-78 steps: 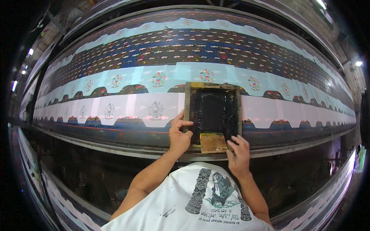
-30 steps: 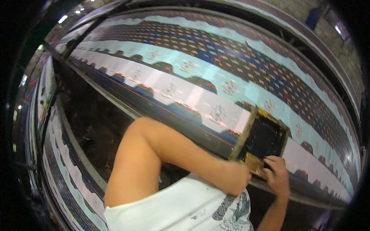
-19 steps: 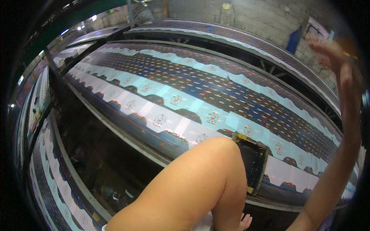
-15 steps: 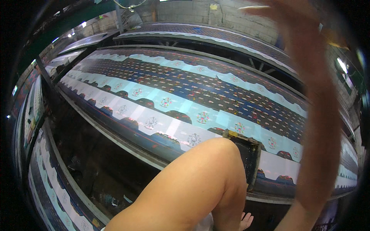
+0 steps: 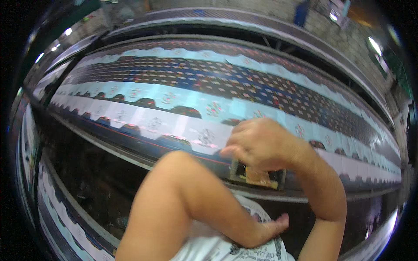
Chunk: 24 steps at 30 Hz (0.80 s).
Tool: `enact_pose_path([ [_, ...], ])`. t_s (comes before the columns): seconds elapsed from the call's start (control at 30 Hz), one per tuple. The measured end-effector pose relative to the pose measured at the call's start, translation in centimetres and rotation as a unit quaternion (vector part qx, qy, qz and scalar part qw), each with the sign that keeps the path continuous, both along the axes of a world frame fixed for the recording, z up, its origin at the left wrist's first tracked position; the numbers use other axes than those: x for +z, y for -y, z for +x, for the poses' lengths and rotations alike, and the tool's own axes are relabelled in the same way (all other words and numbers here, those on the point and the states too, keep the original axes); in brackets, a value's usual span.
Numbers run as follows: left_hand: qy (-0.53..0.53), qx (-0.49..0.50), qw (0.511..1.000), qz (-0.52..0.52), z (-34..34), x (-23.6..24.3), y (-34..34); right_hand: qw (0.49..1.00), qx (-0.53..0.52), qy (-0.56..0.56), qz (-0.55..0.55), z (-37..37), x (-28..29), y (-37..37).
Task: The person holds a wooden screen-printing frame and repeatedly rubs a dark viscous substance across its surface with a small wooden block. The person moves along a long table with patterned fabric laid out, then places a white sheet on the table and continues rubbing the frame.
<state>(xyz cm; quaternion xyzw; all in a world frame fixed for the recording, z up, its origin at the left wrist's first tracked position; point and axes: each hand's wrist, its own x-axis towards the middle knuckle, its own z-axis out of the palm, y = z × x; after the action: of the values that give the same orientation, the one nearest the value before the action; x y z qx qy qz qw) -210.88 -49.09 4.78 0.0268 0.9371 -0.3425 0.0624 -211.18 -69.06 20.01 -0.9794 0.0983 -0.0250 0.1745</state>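
Observation:
My right hand (image 5: 265, 143) is over the long printing table, its fingers bent downward and smeared by motion. Directly under it lies a small dark rectangular frame (image 5: 281, 178) with a worn yellowish edge, largely covered by the hand. Whether the fingers touch or hold anything there is hidden. My left arm is bent with its elbow toward the table; my left hand (image 5: 274, 228) is close to my body, fingers stretched out and holding nothing visible. Fabric (image 5: 183, 126) on the table carries pale blue and white bands, scalloped dark shapes and small round floral motifs.
The table's near rail (image 5: 109, 150) runs across in front of me. Behind stands another long table (image 5: 174, 18) with patterned cloth, below a block wall (image 5: 322, 32). At lower left, another printed table (image 5: 65, 226) lies beyond a dark gap. A dark post (image 5: 65, 69) rises at left.
My right hand has swung down from high at the right to over the frame. My left elbow has shifted left, and the left hand shows more fully. The view has tilted and moved.

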Motion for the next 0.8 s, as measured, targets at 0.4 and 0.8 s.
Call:
enact_pose_path([
  [0.4, -0.75, 0.338, 0.395, 0.409, 12.0, -15.8, 12.4, 0.903, -0.39, 0.173, 0.053, -18.7, -20.9, -6.8],
  [0.8, -0.717, 0.409, 0.286, 0.486, 9.1, -19.4, 14.9, 0.927, -0.313, 0.206, 0.027, -16.6, -26.4, -8.2],
])
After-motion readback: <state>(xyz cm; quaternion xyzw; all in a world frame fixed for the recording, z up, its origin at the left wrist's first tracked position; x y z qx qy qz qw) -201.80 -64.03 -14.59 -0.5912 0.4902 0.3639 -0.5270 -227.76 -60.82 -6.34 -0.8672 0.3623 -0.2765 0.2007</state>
